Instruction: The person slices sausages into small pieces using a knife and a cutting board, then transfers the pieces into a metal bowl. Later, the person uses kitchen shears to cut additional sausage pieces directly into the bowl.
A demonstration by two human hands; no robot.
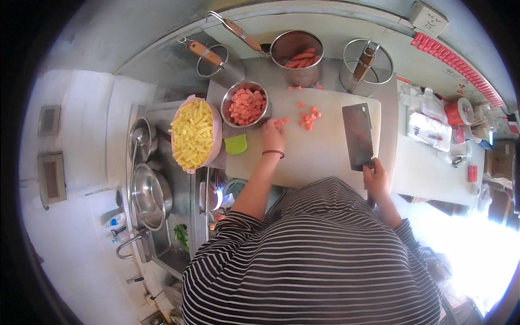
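My left hand [273, 137] is at the left edge of the white cutting board [317, 150], with a few pink sausage slices [280, 122] between its fingers and thumb. Just beyond it stands a steel bowl [267, 111] heaped with similar slices [247, 106]. My right hand [377, 178] grips the handle of a cleaver [357, 136], whose broad blade lies over the board's right side. Several loose slices [310, 118] are scattered near the board's far edge. A crinkle cutter with a green handle [235, 144] lies left of my left hand.
A pink basin [218, 138] holds crinkle-cut potato strips [194, 134]. Behind the board stand wire-mesh strainers, one [302, 75] containing whole sausages [302, 59], another [367, 75] to its right. A sink [172, 252] and steel bowls [151, 197] are at left. Packages [429, 130] lie on the right-hand table.
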